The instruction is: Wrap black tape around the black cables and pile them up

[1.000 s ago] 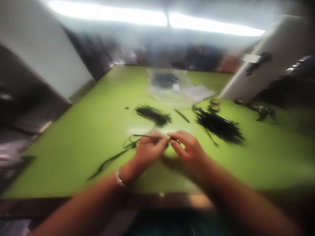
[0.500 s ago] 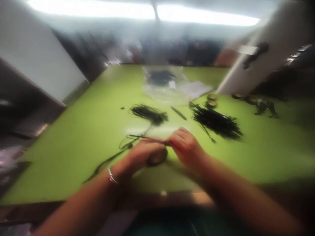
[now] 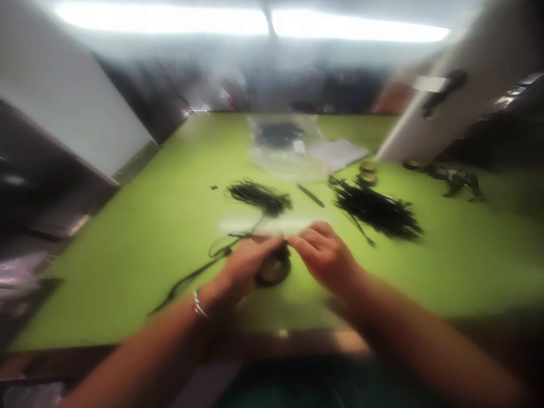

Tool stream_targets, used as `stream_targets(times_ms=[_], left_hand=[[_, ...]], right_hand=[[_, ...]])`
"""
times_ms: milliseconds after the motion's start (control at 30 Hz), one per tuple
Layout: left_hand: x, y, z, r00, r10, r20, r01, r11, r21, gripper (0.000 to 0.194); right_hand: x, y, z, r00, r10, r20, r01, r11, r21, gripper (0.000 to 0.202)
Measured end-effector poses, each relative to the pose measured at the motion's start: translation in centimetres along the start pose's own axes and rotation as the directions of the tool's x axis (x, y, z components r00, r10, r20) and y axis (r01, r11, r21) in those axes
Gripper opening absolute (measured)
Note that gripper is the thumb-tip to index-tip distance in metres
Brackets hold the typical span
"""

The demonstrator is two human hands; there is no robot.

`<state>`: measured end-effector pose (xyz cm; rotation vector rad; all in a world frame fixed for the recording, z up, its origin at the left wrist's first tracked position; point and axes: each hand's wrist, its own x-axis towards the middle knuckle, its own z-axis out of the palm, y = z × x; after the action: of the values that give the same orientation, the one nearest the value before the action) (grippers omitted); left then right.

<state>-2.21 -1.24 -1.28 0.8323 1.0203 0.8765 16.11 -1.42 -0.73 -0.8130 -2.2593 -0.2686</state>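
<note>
The left hand [image 3: 253,258] had its fingers pinching a black cord [image 3: 227,250] over the table [image 3: 127,243], likely to keep it steady; a round roll [image 3: 275,271] hung just below; the right hand [image 3: 325,249] was curled close by, its pinch too blurry to tell.

Both my forearms, bare, reach forward from the lower corners and angle inward, the left forearm [image 3: 148,345] and the right forearm [image 3: 420,328] converging ahead of me. My left hand [image 3: 250,258] is curled in a grip, its thumb [image 3: 271,245] stretched toward my right. My right hand [image 3: 325,252] is bent at the knuckles, fingers folded, its fingertips close beside my left thumb; blur hides whether they touch.
</note>
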Motion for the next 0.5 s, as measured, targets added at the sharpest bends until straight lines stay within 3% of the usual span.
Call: stream_targets(times_ms=[200, 300, 400, 500], left_hand=[[-0.1, 0.0, 0.1, 0.997, 0.061, -0.055, -0.058, 0.996, 0.062, 0.03], [-0.6, 0.6, 0.6, 0.986, 0.155, -0.062, -0.144, 0.977, 0.157, 0.026], [-0.9, 0.9, 0.9, 0.937, 0.35, -0.008, -0.327, 0.885, 0.33, 0.019], [-0.7, 0.7, 0.9, 0.851, 0.52, 0.079, -0.492, 0.734, 0.468, 0.016]], right_hand=[[-0.2, 0.5, 0.1, 0.999, 0.049, 0.016, -0.05, 0.997, 0.064, 0.019], [0.0, 0.7, -0.2, 0.992, 0.129, 0.005, -0.128, 0.98, 0.155, 0.013], [0.2, 0.8, -0.3, 0.975, 0.22, 0.02, -0.214, 0.918, 0.333, 0.012], [0.0, 0.7, -0.1, 0.964, 0.226, 0.14, -0.26, 0.912, 0.316, 0.014]])
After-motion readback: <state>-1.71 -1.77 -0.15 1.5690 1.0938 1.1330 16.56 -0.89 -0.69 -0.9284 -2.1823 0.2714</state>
